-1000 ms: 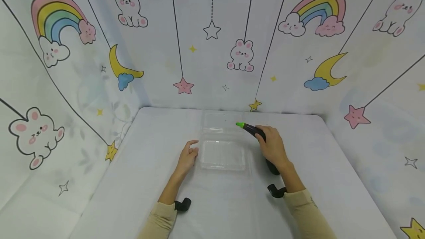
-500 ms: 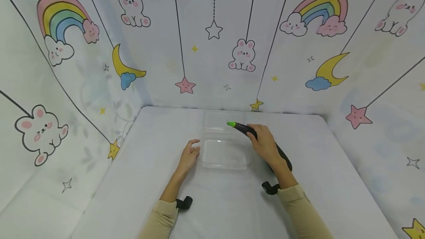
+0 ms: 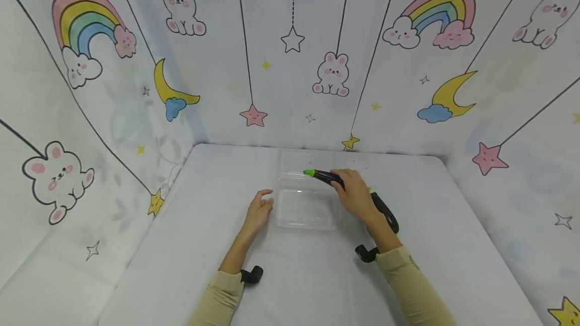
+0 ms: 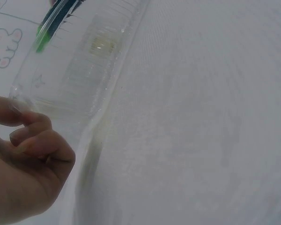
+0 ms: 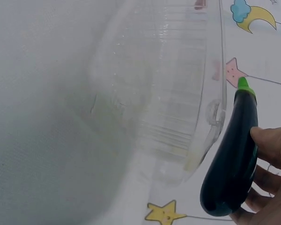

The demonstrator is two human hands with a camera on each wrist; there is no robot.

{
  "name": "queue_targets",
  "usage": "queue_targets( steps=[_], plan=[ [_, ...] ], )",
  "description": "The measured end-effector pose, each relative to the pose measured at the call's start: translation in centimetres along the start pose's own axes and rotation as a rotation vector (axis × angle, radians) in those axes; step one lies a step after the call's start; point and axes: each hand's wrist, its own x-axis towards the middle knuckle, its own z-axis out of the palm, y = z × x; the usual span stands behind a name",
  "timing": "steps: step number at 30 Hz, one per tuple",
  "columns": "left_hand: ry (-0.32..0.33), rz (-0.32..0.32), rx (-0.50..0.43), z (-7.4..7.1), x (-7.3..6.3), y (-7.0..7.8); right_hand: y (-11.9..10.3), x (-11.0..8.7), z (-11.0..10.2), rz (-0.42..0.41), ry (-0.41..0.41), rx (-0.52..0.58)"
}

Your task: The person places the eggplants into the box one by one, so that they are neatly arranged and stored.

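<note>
Right hand (image 3: 355, 195) around eggplant (image 5: 230, 154), second eggplant (image 3: 386, 213) partly behind forearm (image 3: 382, 233), left hand (image 3: 257, 215), grip unclear, by clear box (image 3: 308, 210)

Container (image 3: 305, 227) on table (image 3: 204, 205), right of left hand (image 3: 257, 214); first eggplant (image 3: 329, 177) in right hand (image 3: 357, 194), second eggplant (image 3: 385, 210) farther right.

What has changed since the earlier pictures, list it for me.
The right hand, gripping an eggplant, has moved left, carrying it farther over the clear box. That uncovers more of the second eggplant behind it. Nothing was newly grasped or let go. The box stayed put, as did the left hand beside it.
</note>
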Motion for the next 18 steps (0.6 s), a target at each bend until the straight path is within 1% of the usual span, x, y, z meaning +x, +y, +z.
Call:
queue_targets(
  steps=[6,12,18],
  plan=[
    [-0.002,0.011,0.002,0.0,0.1,0.2,0.0,0.3,0.4,-0.003,-0.030,-0.014],
    [0.002,0.012,-0.003,0.0,0.1,0.4,-0.5,0.6,0.6,-0.051,-0.037,-0.023],
    [0.002,0.018,0.013,0.0,0.1,0.0,-1.2,0.7,0.8,-0.057,-0.053,-0.039]
  ],
)
